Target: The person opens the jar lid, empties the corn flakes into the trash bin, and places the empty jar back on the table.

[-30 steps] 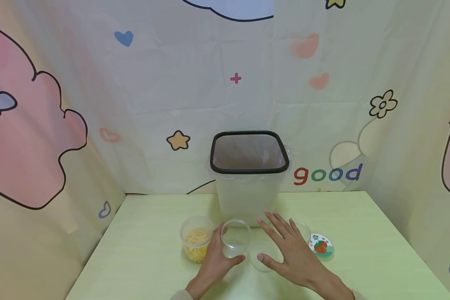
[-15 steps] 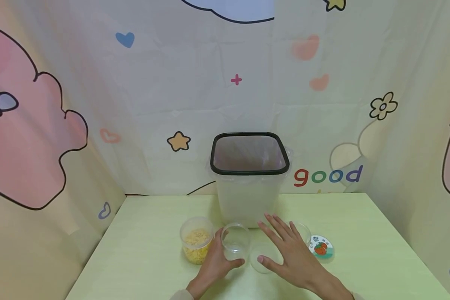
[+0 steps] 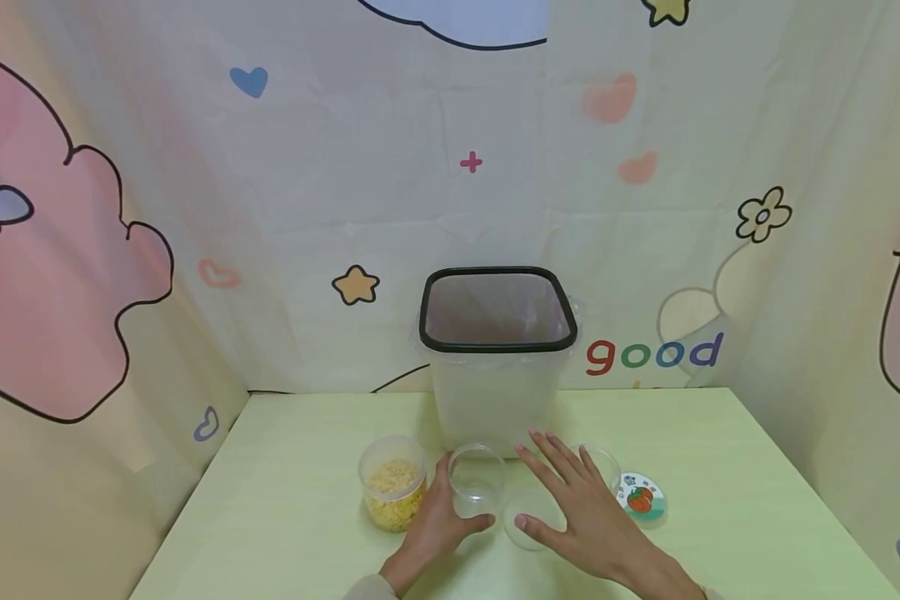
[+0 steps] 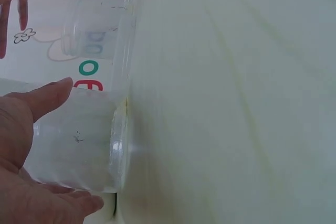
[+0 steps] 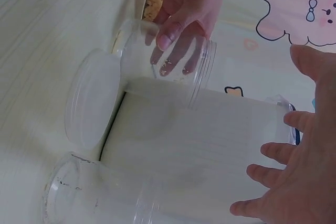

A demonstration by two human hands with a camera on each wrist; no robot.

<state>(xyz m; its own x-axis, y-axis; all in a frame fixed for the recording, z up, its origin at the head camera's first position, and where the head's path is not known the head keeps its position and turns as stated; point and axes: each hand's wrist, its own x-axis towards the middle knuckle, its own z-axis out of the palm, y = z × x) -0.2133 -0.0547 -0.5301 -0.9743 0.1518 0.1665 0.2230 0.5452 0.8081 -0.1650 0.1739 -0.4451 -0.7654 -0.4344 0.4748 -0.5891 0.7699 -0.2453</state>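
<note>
My left hand (image 3: 437, 523) holds an upright clear plastic jar (image 3: 477, 477), thumb on the near side and fingers round the far side. In the right wrist view the jar (image 5: 157, 85) looks nearly empty, with a few crumbs inside. Beside it a translucent lid (image 5: 92, 100) lies flat on the table. Spread and straight, the fingers of my right hand (image 3: 588, 521) hover over the lid's right side with nothing in them. Partly hidden behind that hand stands a second clear jar (image 5: 79, 195). Left of my left hand is a jar of yellow flakes (image 3: 392, 496).
A whitish bin (image 3: 495, 400) with a black rim and plastic liner stands behind the jars. To the right lies a round lid (image 3: 642, 500) printed with a tomato. A patterned cloth (image 3: 330, 192) hangs along the table's back and sides.
My left hand and the clear jar have shifted slightly to the right, closer to the translucent lid. My right hand has stayed almost still. The head view has tilted up a little.
</note>
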